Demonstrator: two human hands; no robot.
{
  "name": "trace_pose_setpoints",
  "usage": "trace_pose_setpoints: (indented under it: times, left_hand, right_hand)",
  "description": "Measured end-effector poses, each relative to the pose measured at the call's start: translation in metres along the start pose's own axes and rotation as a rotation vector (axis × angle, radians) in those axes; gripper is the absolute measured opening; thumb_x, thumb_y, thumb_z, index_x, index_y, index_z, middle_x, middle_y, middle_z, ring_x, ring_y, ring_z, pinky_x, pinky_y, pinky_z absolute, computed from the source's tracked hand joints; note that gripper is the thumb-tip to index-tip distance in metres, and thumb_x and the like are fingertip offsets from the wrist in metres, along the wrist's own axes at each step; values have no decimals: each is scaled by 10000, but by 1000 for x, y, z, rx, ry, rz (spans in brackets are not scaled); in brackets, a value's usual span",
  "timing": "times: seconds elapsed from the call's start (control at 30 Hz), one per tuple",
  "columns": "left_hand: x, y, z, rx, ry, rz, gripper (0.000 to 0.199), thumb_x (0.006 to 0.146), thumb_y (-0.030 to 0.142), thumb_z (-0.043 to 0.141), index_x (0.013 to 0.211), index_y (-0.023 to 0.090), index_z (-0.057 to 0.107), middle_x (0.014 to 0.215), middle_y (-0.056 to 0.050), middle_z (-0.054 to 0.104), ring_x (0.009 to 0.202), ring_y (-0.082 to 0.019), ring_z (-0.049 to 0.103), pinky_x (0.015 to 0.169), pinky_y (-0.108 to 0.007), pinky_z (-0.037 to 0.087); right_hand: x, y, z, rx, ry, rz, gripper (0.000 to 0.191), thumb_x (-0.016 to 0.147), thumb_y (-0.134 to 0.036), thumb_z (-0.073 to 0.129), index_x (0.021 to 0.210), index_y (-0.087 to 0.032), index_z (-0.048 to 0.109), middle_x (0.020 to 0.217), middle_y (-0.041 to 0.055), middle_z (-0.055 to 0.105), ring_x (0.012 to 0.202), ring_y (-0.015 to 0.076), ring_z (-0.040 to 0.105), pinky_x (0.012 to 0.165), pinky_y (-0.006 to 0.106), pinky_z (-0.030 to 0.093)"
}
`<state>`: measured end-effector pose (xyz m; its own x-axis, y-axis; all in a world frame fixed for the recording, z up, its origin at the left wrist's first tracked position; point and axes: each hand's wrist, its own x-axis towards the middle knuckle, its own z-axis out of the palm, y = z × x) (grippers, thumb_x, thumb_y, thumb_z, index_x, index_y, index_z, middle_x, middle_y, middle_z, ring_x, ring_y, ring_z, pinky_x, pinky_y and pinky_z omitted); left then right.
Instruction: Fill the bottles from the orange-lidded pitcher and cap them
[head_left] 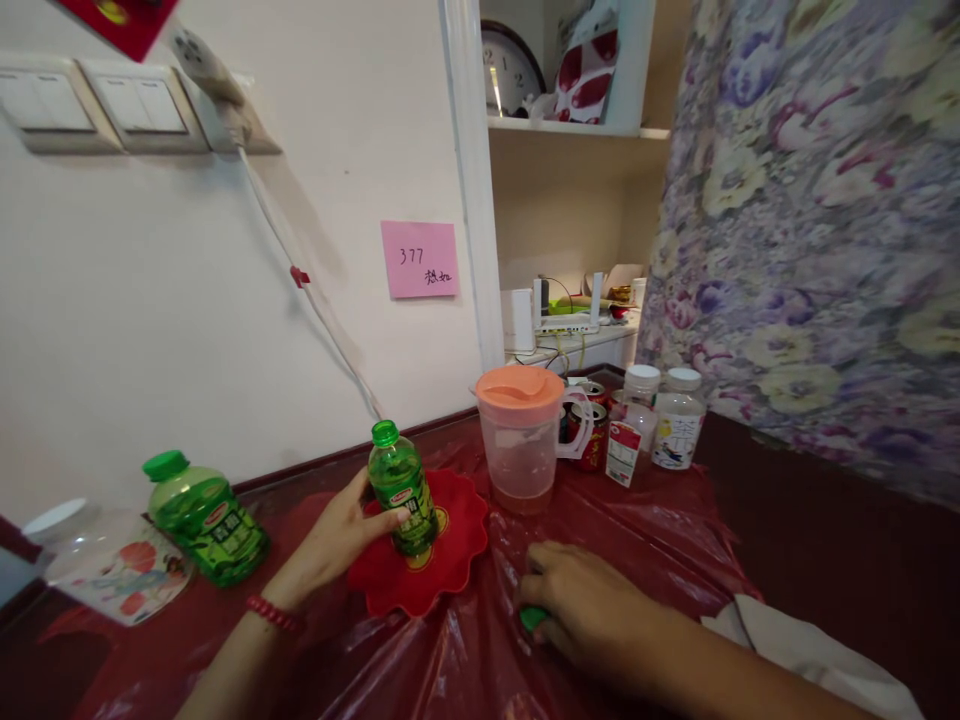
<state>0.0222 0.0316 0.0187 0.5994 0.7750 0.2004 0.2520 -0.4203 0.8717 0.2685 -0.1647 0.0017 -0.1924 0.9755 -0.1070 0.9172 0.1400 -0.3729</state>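
My left hand (pixel 364 535), with a red bead bracelet at the wrist, grips a green drink bottle (pixel 399 495). The bottle stands upright and uncapped over a red scalloped tray (pixel 461 530). Low over the red plastic table cover, my right hand (pixel 566 605) is closed around a green bottle cap (pixel 532 617), partly hidden by the fingers. Behind that hand stands a clear pitcher (pixel 517 460) with an orange lid. Left of my left hand is another green bottle (pixel 210 520), capped.
A clear flower-print bottle (pixel 112 565) is at the far left. Cans (pixel 589 435), a small red-and-white carton (pixel 623 453) and white-capped bottles (pixel 679 425) stand right of the pitcher. A cord (pixel 300 280) runs down the wall. A pale cloth (pixel 802 650) lies near my right forearm.
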Motion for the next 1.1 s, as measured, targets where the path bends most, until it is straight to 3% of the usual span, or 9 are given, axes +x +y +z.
trace_pose_setpoints:
  times: [0.2,0.37,0.5,0.6,0.9,1.1]
  left_hand:
    - [2,-3,-1,-7,-1,-4,697,751,431,783,1334,169,504,1365,-122,618,1290,-313,558,1139,-475,407]
    - [2,-3,0,-38,21,-5,734,734,427,795,1350,162,498,1392,-133,601,1315,-321,540,1152,-486,391]
    - [1,-2,1,-49,21,-15,766,727,425,803,1368,149,490,1406,-148,587,1326,-330,530,1152,-490,389]
    - [0,-1,2,-91,17,-19,755,736,430,798,1364,147,491,1372,-152,613,1283,-334,570,1109,-490,438]
    - [0,8,3,51,80,7,681,710,421,811,1287,159,561,1318,-135,656,1222,-341,605,1090,-490,445]
    - [-2,19,1,106,134,-4,701,715,462,791,1296,149,555,1287,-133,675,1175,-342,634,1027,-473,499]
  right_hand:
    - [-1,-4,1,19,-16,10,242,819,-220,611,1029,-209,731,1145,112,673,1115,295,608,1010,468,426]
    - [-5,-5,-1,42,42,-21,238,811,-200,583,1016,-207,704,1113,107,670,1099,297,609,1056,555,363]
    - [-4,-9,-17,149,155,-88,170,758,-197,630,917,-224,686,997,57,661,926,225,624,848,373,468]
    - [4,-19,-39,277,279,-153,191,748,-150,625,911,-226,686,932,22,643,826,166,610,728,279,445]
    - [41,-46,-94,555,717,-318,189,767,-147,668,949,-191,693,911,20,638,830,147,589,761,290,468]
    - [43,-50,-100,730,800,-340,188,772,-149,671,953,-197,689,921,14,636,858,137,615,773,283,509]
